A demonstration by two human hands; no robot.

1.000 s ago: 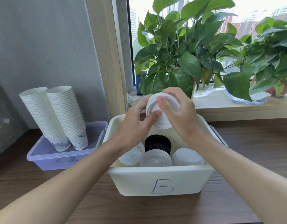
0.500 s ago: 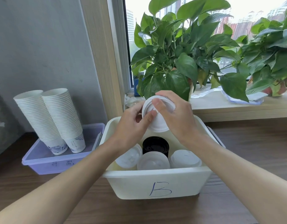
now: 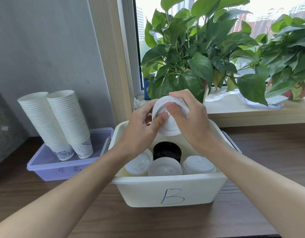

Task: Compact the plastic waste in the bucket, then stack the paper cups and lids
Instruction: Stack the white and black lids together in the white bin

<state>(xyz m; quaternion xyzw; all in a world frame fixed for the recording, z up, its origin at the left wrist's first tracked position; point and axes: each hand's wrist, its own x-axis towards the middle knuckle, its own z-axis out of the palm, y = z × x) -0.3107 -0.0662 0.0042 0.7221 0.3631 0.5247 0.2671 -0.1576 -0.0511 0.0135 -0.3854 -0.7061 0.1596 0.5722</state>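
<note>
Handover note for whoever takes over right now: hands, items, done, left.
Hands: left hand and right hand both grip one stack of white lids above the white bin.
In the bin: a black lid stack and three white lid stacks.
Two cup stacks stand in the purple tray.
Done: cups stacked, lids mostly stacked.
Left: probably set the held stack into the bin. The bucket is not in view, so check the compacting.

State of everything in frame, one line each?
Bin B: open, lid stacks inside
Held white lids: tilted, above bin
Left hand: grips held lids
Right hand: grips held lids
Black lids: stacked, in bin
Purple box: lidded
Paper cups: two leaning stacks on purple box
</note>
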